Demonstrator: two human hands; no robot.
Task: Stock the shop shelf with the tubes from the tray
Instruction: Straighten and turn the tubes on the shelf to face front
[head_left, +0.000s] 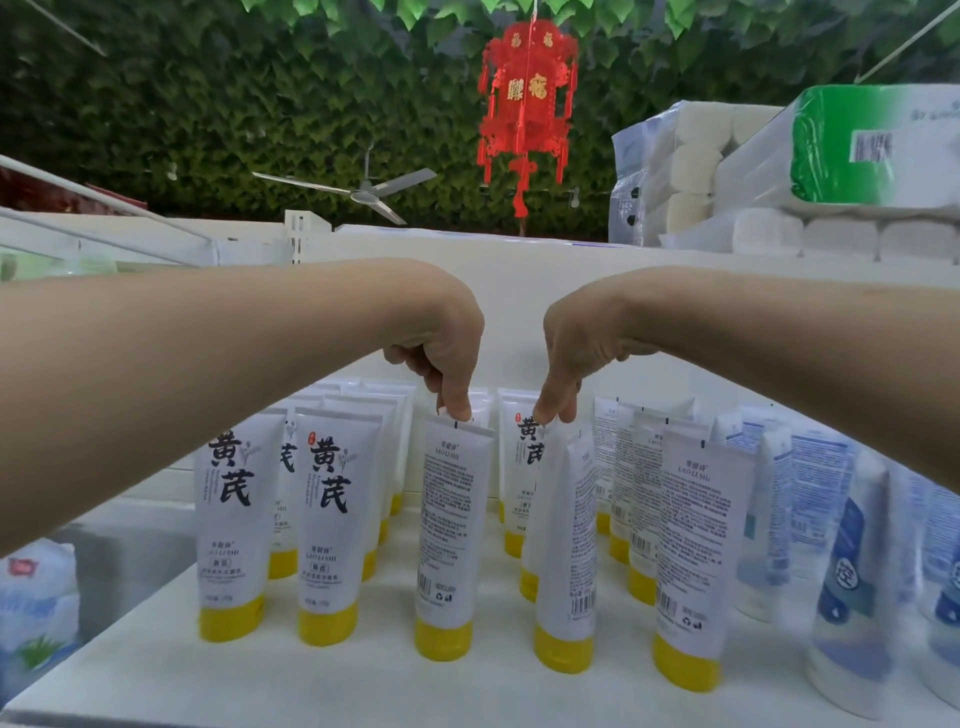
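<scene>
While both held tubes stand cap-down on the shelf (363, 691), the step in hand reads as set-down and alignment in the front row, not pick-up.

Head view (the only view supplied): the left hand (447, 338) hangs from a bent wrist. Its thumb and forefinger pinch the flat crimped seal of the back-label tube (454, 525). The right hand (569, 343) mirrors it. Its fingertips (556, 410) are pressed together in a pinch at the top of the edge-on tube (563, 561), though contact with the tube just behind cannot be ruled out. The other fingers of each hand are curled in towards the palm. Both held tubes sit between the front-facing tubes (327, 519) on the left and the rightmost yellow-capped tube (696, 561). The tray is not in view.

Next move, as a judgement: turn each tube about its upright axis until the printed front faces outward, matching the left neighbours, then release. A pinch at the seal gives little leverage, and a tall body on a small cap is likely to tip.

Materials: smooth white plastic bodies, probably soft, flattened to a wedge at the seal and round at the yellow cap (444, 642). The shelf surface is matte white. Blue-printed tubes (841, 571) stand at the far right.
</scene>
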